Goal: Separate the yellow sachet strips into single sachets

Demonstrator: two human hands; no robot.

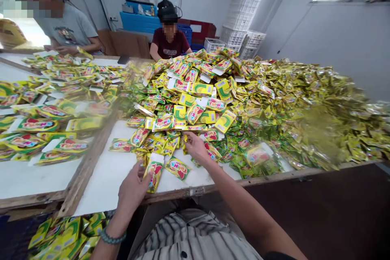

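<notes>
My left hand (134,189) is closed around a small yellow, green and red carton (154,174), held upright near the table's front edge with its white top flap open. At the foot of the heap, my right hand (196,147) pinches a small yellow sachet (185,138), partly hidden by the fingers. Another printed carton (177,168) lies flat between the two hands. Just beyond them, more cartons (164,122) are piled on loose yellow and green sachets (160,143).
A large heap of sachets (292,89) spreads across the right side. Left of a wooden divider (91,158) lie many cartons (33,140). Below the table are more cartons (71,231). Two people sit across the table; white crates (243,8) are stacked behind.
</notes>
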